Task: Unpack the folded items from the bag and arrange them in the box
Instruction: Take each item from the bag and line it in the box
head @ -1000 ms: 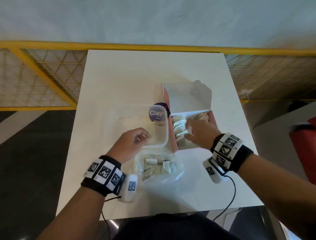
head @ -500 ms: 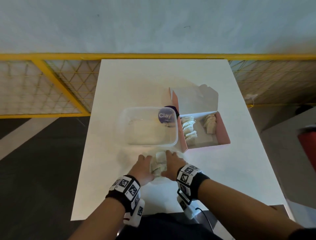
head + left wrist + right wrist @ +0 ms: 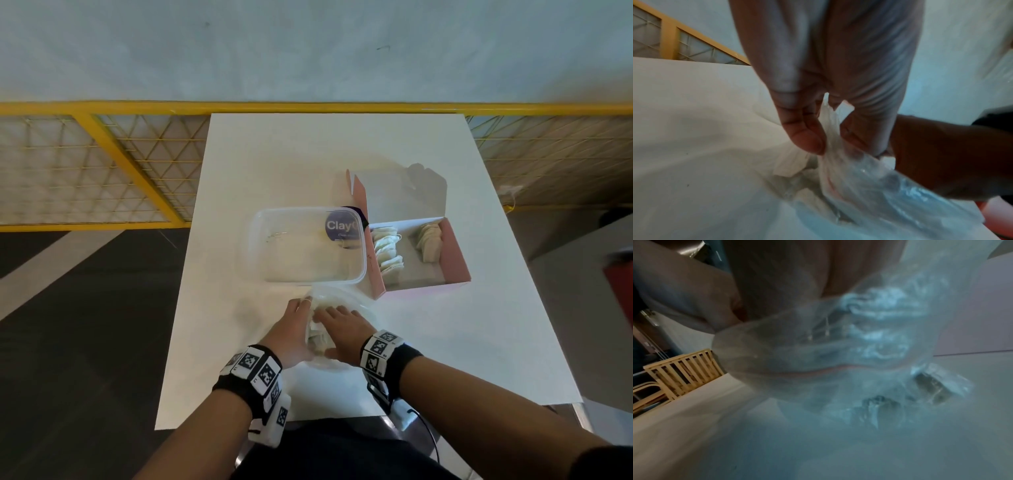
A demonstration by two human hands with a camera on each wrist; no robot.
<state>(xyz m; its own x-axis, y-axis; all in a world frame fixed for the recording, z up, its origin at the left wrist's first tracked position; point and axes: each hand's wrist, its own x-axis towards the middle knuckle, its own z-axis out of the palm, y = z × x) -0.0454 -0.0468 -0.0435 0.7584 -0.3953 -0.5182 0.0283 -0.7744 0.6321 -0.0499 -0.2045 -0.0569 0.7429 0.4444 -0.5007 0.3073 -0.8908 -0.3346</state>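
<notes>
A clear plastic bag [image 3: 346, 301] lies on the white table [image 3: 445, 359] in front of the containers, with pale folded items [image 3: 317, 337] inside it. My left hand [image 3: 303, 310] pinches the bag's edge [image 3: 838, 162] between thumb and fingers [image 3: 807, 141]. My right hand [image 3: 337, 323] lies over the bag's opening, its fingers wrapped in the plastic [image 3: 818, 361], and their grip is hidden. The open pink box [image 3: 455, 260] holds one row of folded items [image 3: 387, 250] on its left side and a second row [image 3: 430, 241] at its back right.
An empty-looking clear plastic tub [image 3: 274, 253] with a purple round label [image 3: 340, 226] stands against the box's left side, just beyond the bag. A yellow mesh railing [image 3: 102, 164] runs behind and left of the table. The table's front edge is close to my wrists.
My right hand left the pink box and my left hand left the tub's rim. Both came back to the bag near the front edge, where the left took hold of its edge.
</notes>
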